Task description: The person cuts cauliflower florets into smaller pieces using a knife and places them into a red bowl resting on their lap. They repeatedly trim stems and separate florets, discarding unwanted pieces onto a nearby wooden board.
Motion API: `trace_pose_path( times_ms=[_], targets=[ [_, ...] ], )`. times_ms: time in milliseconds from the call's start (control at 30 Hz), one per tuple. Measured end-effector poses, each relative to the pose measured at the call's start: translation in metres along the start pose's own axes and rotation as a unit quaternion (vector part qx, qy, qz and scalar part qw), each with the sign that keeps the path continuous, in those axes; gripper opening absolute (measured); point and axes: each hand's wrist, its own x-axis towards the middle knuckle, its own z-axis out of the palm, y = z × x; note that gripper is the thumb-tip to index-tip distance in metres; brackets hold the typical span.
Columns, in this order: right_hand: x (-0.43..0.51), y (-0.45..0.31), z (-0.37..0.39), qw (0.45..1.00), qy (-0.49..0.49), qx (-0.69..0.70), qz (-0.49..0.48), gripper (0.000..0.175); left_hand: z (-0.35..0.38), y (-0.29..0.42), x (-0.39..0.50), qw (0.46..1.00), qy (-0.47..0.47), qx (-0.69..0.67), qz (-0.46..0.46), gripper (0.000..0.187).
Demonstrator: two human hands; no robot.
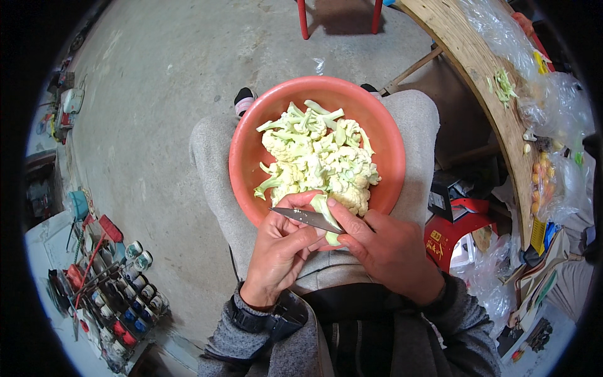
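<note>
A knife with a pointed metal blade (pixel 301 217) is gripped in my right hand (pixel 395 249), its tip pointing left and small pale crumbs on the steel. The handle is hidden inside that hand. Between the fingers of my left hand (pixel 287 240) is a pale green cauliflower stalk (pixel 322 205), which the blade crosses and my right fingertips also touch. Both hands are over the near rim of a coral-red plastic basin (pixel 245 127), which rests on my lap. Cut cauliflower florets (pixel 315 160) are heaped inside it, several with long stems.
A wooden table (pixel 464 52) curves along the right, bearing clear plastic bags (pixel 556 103) and green vegetable scraps (pixel 504 87). Below it lies a red box (pixel 435 242). Left stands a rack of shoes (pixel 127 301) by a red-headed brush (pixel 110 228). Red stool legs (pixel 303 21) are ahead.
</note>
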Motion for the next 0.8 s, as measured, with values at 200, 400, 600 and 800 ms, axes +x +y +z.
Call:
trace_pose_path(
  times_ms=[200, 400, 600, 800],
  targets=[
    [0.001, 0.003, 0.002, 0.994, -0.003, 0.104, 0.020, 0.041, 0.000, 0.001, 0.000, 1.000, 0.011, 0.014, -0.008, 0.040],
    [0.001, 0.008, 0.007, 0.975, 0.007, 0.223, -0.003, 0.037, -0.008, -0.002, 0.000, 1.000, 0.000, 0.025, -0.017, 0.043],
    [0.009, 0.026, -0.014, 0.883, 0.034, 0.443, 0.150, 0.034, -0.019, -0.003, -0.002, 0.997, -0.039, -0.030, -0.067, 0.049],
    [0.016, 0.043, -0.042, 0.816, 0.071, 0.534, 0.209, 0.039, -0.021, 0.000, -0.003, 0.996, -0.039, -0.034, -0.066, 0.053]
  ],
)
